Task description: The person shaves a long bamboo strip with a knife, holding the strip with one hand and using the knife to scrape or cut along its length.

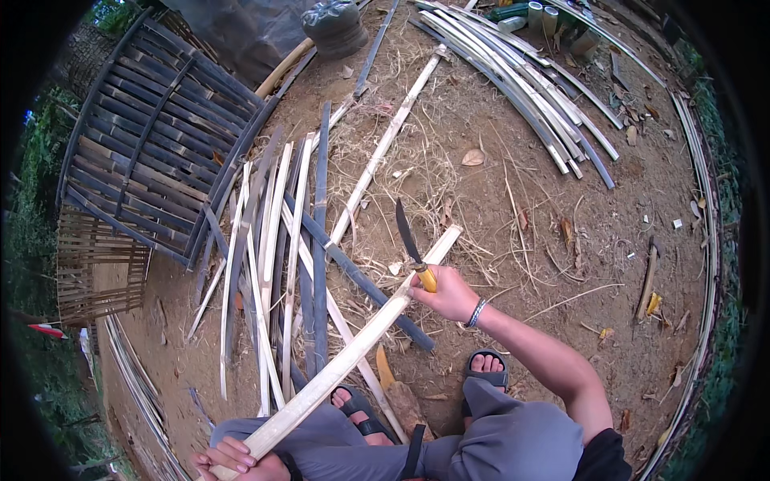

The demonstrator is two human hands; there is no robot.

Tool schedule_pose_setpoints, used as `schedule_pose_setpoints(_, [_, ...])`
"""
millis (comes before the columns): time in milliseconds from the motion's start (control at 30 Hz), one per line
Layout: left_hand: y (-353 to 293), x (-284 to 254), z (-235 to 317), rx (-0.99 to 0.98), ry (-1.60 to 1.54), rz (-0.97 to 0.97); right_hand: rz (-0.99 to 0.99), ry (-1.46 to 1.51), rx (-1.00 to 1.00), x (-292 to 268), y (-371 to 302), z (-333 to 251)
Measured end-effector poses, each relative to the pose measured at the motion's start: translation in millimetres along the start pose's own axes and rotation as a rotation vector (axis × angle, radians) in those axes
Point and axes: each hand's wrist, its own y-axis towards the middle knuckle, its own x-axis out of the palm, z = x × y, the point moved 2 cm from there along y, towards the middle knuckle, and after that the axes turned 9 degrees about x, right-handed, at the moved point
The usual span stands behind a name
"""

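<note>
A long pale split-bamboo strip [341, 359] slants across my lap, from the lower left up toward the middle. My left hand [228, 459] is closed around its near end. Farther along the strip, my right hand [447, 292] grips a knife [408, 234] by its yellow handle. The dark blade points up and away, and its edge does not visibly cut into the wood. Right-hand fingers rest against the strip near its far end; which of them press on it is partly hidden. A dark bamboo piece [373, 293] lies on the ground beneath the strip.
Several pale and dark strips [274, 240] lie heaped at left, beside a dark slatted bamboo rack [152, 120]. Another bundle [529, 88] lies at upper right. Fibre shavings [409, 152] cover the dirt. A wooden piece [407, 407] sits between my sandalled feet; a stick-like tool [650, 276] lies right.
</note>
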Motion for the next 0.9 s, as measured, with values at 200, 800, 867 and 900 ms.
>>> schedule_pose_setpoints(200, [0.6,6.9,-1.2,0.013,0.018,0.027,0.053,0.097,0.022,10.1,8.2,7.5])
schedule_pose_setpoints(800, [-19.7,26.6,-6.3,-0.065,0.061,-0.037,0.528,0.217,0.079,-37.3,29.0,51.2])
schedule_pose_setpoints(867, [-18.6,24.9,-8.1,-0.06,0.051,-0.045,0.611,0.203,0.13,-62.1,35.0,60.0])
schedule_pose_setpoints(900, [-18.6,24.2,-9.1,-0.06,0.043,-0.049,0.648,0.222,0.162,-75.6,36.1,67.5])
